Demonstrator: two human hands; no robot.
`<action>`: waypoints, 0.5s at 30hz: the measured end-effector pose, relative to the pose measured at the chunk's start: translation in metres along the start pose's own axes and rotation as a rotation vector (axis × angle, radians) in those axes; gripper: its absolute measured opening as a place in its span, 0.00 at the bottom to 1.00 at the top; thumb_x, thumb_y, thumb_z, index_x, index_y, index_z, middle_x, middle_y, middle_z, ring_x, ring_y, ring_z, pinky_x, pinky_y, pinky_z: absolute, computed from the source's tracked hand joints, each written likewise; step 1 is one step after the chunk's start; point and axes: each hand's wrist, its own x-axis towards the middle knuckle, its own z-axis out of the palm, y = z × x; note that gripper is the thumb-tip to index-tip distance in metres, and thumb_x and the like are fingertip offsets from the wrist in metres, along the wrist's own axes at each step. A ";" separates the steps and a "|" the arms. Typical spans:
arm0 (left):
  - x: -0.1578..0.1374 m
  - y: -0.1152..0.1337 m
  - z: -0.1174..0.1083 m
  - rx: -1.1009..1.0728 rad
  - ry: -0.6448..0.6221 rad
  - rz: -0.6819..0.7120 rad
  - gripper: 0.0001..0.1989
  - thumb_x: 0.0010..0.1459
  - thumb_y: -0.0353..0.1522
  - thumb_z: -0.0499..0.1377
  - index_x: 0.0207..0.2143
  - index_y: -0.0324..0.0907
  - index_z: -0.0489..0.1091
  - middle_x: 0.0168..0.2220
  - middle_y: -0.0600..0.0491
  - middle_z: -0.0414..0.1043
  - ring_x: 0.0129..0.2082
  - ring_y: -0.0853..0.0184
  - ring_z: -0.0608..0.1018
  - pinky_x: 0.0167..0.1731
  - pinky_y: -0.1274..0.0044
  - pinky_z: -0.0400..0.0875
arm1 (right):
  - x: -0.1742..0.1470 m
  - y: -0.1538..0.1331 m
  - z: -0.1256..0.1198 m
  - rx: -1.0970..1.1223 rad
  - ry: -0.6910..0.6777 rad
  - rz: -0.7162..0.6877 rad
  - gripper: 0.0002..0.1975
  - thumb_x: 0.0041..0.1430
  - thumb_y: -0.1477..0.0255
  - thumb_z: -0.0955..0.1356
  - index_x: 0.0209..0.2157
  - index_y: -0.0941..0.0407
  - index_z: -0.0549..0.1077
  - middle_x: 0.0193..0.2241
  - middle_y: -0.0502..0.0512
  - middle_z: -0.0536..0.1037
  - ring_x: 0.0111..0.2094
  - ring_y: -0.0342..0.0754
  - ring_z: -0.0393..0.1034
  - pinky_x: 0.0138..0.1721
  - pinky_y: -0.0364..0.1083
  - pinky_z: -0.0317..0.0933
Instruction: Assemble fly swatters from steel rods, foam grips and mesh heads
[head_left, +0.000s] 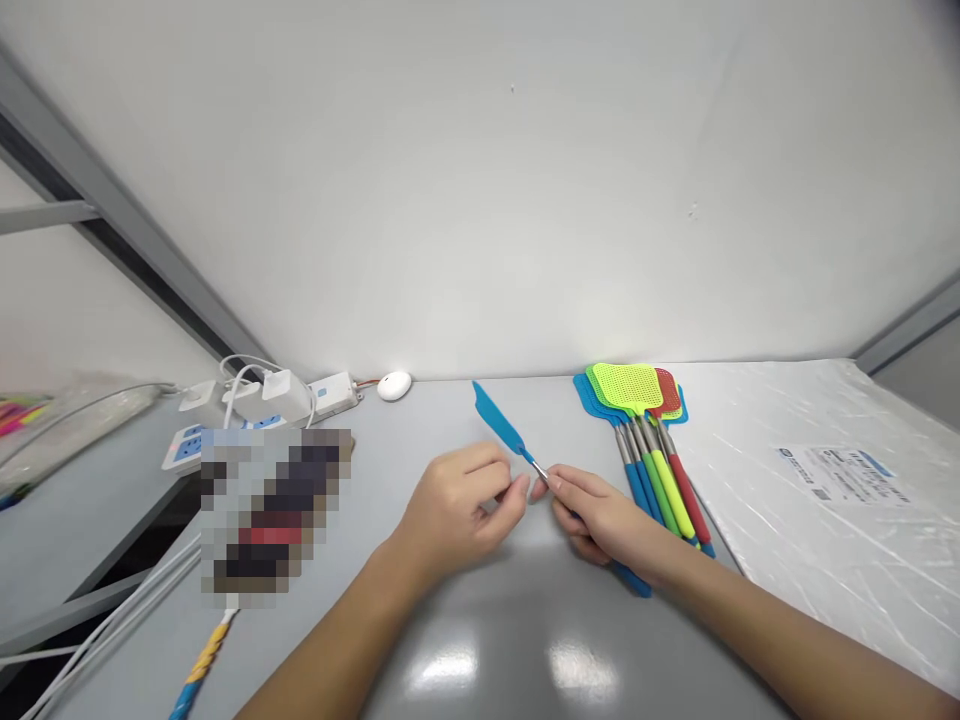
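Note:
My right hand (600, 518) grips the handle of a blue fly swatter (501, 428), whose head points up and away toward the wall, seen edge-on. The fingertips of my left hand (459, 510) pinch the thin metal shaft just below the swatter's head, close to my right hand's fingers. Both hands are over the grey table (480, 640) near its middle. Part of the blue handle sticks out below my right hand.
A pile of fly swatters (646, 420) in blue, green, yellow and red lies right of my hands. A plastic-wrapped white board (840, 500) lies at far right. Power strips with chargers (255, 405), a white round object (394, 385) and cables sit at left.

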 end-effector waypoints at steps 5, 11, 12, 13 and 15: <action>0.008 -0.005 0.014 -0.502 -0.206 -0.341 0.18 0.63 0.40 0.50 0.27 0.42 0.73 0.30 0.52 0.73 0.32 0.66 0.71 0.34 0.77 0.62 | 0.005 0.004 0.001 0.146 -0.039 -0.086 0.17 0.62 0.53 0.60 0.34 0.54 0.64 0.14 0.37 0.55 0.09 0.34 0.43 0.10 0.37 0.39; 0.009 -0.016 0.040 -1.190 -0.188 -0.622 0.16 0.58 0.42 0.58 0.30 0.39 0.75 0.26 0.51 0.71 0.44 0.62 0.72 0.46 0.74 0.62 | 0.005 0.006 0.001 0.213 -0.095 -0.108 0.16 0.63 0.55 0.60 0.33 0.54 0.62 0.16 0.38 0.57 0.10 0.34 0.44 0.13 0.37 0.41; 0.010 -0.016 0.045 -1.293 -0.166 -0.648 0.14 0.57 0.41 0.59 0.29 0.39 0.75 0.26 0.51 0.71 0.44 0.63 0.73 0.48 0.73 0.62 | 0.005 0.006 0.002 0.225 -0.093 -0.103 0.17 0.63 0.54 0.60 0.32 0.54 0.62 0.16 0.39 0.57 0.10 0.34 0.45 0.13 0.37 0.42; 0.011 -0.016 0.050 -1.378 -0.140 -0.658 0.14 0.56 0.40 0.61 0.26 0.39 0.75 0.28 0.50 0.72 0.46 0.63 0.72 0.50 0.73 0.61 | 0.005 0.006 0.002 0.241 -0.088 -0.098 0.17 0.63 0.54 0.60 0.32 0.54 0.61 0.16 0.39 0.57 0.10 0.34 0.45 0.13 0.37 0.42; 0.017 -0.015 0.059 -1.489 -0.088 -0.642 0.16 0.54 0.39 0.63 0.20 0.38 0.72 0.36 0.46 0.74 0.50 0.62 0.71 0.52 0.72 0.61 | 0.004 0.006 0.004 0.288 -0.075 -0.103 0.17 0.63 0.53 0.59 0.32 0.53 0.60 0.16 0.39 0.58 0.11 0.34 0.45 0.14 0.38 0.43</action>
